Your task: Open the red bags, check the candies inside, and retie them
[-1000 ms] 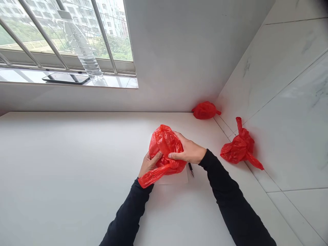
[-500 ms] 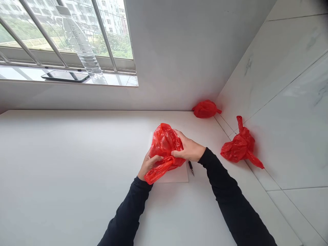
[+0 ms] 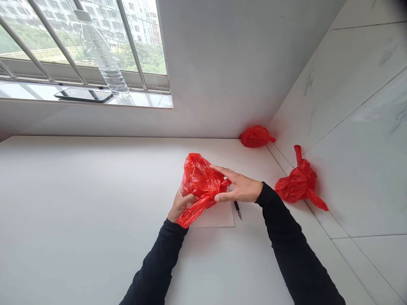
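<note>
A knotted red plastic bag (image 3: 200, 178) is held up over the table, with a twisted tail (image 3: 192, 214) hanging toward the lower left. My left hand (image 3: 180, 205) grips it from the left and below, thumb pressed over the front. My right hand (image 3: 238, 186) is at the bag's right side, its thumb and fingers stretched apart, the tips touching or very near the plastic around the knot. What the bag contains is hidden. Under it lies a pale sheet of paper (image 3: 219, 218), partly covered. A dark pen (image 3: 238, 210) rests by the sheet's right edge.
Two more tied red bags stand right: one (image 3: 256, 136) in the back corner, another (image 3: 297, 182) against the tiled wall (image 3: 359, 169). On the window sill are a tilted-looking clear water bottle (image 3: 110, 67) and a flat dark-edged tablet or phone (image 3: 83, 95). The white table (image 3: 79, 212) extends left.
My right hand has shifted slightly right and its fingers have spread, loosening from the bag. The bag has moved a little left in my left hand, and its knot now shows.
</note>
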The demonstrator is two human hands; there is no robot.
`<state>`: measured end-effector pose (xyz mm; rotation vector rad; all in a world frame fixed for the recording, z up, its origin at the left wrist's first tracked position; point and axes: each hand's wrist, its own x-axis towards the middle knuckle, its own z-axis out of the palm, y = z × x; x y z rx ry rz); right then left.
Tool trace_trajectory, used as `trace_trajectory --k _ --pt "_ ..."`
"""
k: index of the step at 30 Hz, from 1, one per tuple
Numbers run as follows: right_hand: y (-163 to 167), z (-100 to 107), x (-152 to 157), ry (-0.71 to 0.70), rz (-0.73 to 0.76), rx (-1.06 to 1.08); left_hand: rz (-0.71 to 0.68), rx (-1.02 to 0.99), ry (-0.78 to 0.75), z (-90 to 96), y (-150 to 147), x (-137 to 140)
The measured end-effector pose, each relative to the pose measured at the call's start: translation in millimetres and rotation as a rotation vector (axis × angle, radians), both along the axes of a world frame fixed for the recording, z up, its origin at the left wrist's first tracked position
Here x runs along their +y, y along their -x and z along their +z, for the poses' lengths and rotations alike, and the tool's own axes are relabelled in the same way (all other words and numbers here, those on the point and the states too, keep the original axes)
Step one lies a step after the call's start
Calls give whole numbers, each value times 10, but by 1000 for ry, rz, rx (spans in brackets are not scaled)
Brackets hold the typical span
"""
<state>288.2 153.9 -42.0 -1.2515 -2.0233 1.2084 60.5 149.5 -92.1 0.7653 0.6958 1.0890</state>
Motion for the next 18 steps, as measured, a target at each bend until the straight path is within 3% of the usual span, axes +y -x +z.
trace_trajectory --k 3,10,18 --pt "8 -3 6 -57 -11 -69 7 -4 -1 -36 -2 17" --pt "72 1 37 -36 -171 42 33 -30 -43 -72 -114 19" --pt "136 12 59 -97 -341 96 -18 -72 4 85 -153 -60"
